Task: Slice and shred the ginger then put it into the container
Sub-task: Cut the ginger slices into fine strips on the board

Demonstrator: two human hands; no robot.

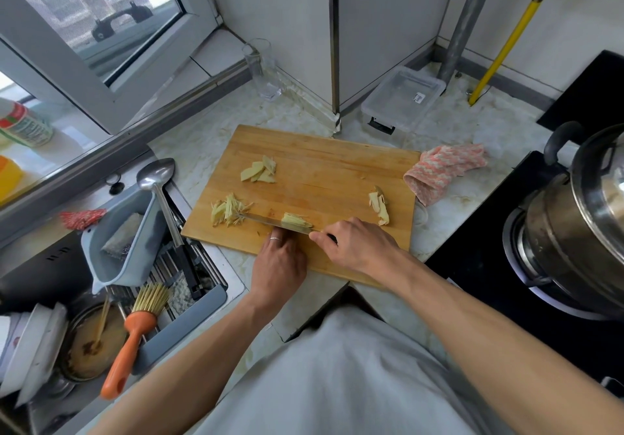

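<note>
My cutting board (324, 178) is matt, scuffed wood. The pot (574, 232) is shiny metal; the cloth (442, 169) looks knitted, the container (401, 97) clear plastic
</note>
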